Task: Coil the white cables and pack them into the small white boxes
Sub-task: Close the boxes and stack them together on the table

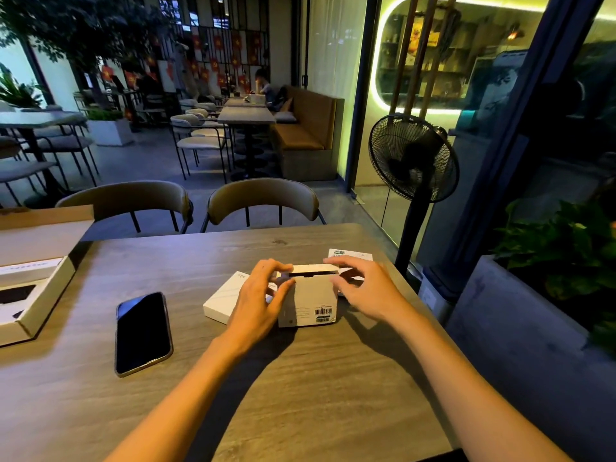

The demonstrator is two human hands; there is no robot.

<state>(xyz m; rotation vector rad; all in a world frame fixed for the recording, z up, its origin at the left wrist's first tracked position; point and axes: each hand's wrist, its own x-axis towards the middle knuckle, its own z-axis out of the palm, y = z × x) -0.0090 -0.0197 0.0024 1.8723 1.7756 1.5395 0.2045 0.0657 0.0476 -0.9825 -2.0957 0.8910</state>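
While the left hand steadies the small white box at table centre | right hand pinches its flap | step: closing | cables unseen | next: press flap down squarely.

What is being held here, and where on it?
Both hands hold the small white box at its top: left hand on the left end, right hand on the right end.

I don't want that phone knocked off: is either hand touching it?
No. The phone lies alone on the table, apart from the left hand and right hand, which both grip the small white box.
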